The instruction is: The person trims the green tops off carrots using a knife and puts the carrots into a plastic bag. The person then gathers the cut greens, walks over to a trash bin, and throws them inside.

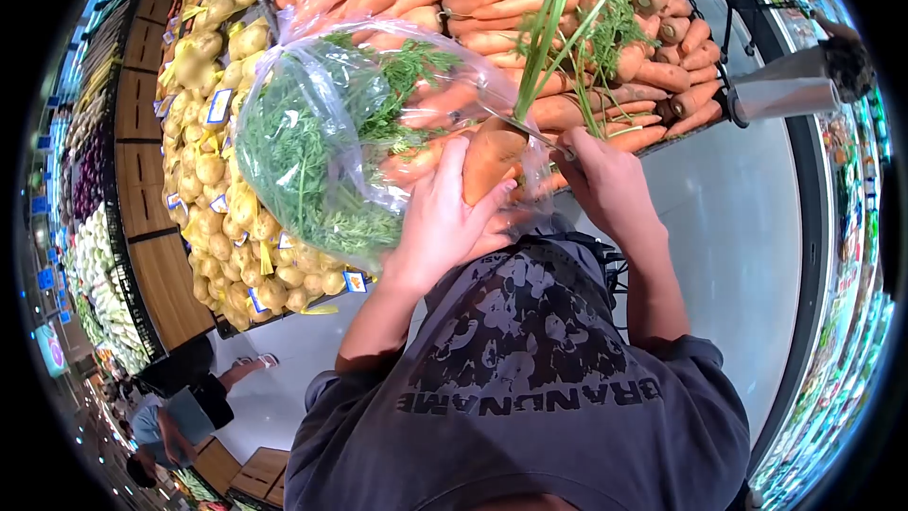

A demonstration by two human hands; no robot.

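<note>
My left hand [437, 218] is closed around a thick carrot [491, 163], whose top end points up and away from me. Long green stalks [541, 47] rise from that end over the heap. A thin knife blade [535, 132] lies across the carrot's top where the stalks begin. My right hand [605, 180] grips the knife, its handle mostly hidden by the fingers. Just left of and behind my left hand, a clear plastic bag [364, 191] holds feathery carrot greens [303, 151]; its film spreads behind the held carrot.
Loose carrots [492, 9] are heaped on the display ahead. Bagged potatoes [213, 170] with tags lie along the left. A roll of plastic bags [785, 99] hangs at the right. Farther left stand vegetable shelves [99, 255]; another person [180, 416] is at lower left.
</note>
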